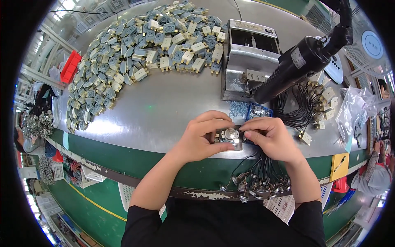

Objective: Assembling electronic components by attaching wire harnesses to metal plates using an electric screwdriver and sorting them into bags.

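Observation:
My left hand (pixel 204 138) grips the left side of a small assembly with a round, shiny metal cap (pixel 230 133), its thumb in front and its fingers behind. The assembly sits over a small metal plate (pixel 236 145) at the table's front edge. My right hand (pixel 269 138) is closed at the assembly's right side, thumb and forefinger pinched together; what lies between them is hidden. Just behind that hand are a blue tray (pixel 260 111) of small metal parts and a patch of loose screws (pixel 238 109). Black leads with round metal ends (pixel 257 187) hang below it over the front edge.
A large heap of grey and cream blocks (pixel 144 49) covers the back left. Behind my hands stands a metal box-shaped machine (pixel 249 61), with a black power screwdriver (pixel 294 68) slanting beside it. Black cables with cream blocks (pixel 327 96) and a clear plastic bag (pixel 354 109) lie right.

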A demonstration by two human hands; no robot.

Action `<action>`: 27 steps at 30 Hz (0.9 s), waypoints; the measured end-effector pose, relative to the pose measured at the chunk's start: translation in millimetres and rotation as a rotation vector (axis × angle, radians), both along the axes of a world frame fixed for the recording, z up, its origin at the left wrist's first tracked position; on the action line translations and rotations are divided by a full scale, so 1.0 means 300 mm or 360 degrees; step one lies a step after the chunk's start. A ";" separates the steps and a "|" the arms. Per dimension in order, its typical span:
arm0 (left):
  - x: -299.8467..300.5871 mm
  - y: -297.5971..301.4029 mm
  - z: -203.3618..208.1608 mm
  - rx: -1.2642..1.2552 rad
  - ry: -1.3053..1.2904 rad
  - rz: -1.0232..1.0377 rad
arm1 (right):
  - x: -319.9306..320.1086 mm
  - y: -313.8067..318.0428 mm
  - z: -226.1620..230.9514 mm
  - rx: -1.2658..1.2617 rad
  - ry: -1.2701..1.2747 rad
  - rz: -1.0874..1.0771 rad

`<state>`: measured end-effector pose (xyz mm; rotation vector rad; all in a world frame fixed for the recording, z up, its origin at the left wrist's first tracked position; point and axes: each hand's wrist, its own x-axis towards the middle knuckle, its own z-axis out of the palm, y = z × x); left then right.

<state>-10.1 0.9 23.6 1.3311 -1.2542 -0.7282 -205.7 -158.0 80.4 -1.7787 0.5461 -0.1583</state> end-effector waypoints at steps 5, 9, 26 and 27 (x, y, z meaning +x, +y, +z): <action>0.006 -0.016 -0.026 -0.0312 -0.0303 0.0048 | 0.006 0.006 -0.022 -0.0083 -0.0078 0.0041; 0.007 -0.014 -0.025 -0.0266 -0.0343 0.0012 | 0.009 0.015 -0.032 -0.0213 -0.0150 0.0064; -0.007 -0.006 -0.032 0.0057 -0.0265 -0.0009 | 0.007 0.060 -0.056 -0.0752 -0.0086 0.0105; -0.002 -0.006 -0.040 0.0019 -0.0305 -0.0055 | 0.005 0.060 -0.058 -0.0771 -0.0075 0.0112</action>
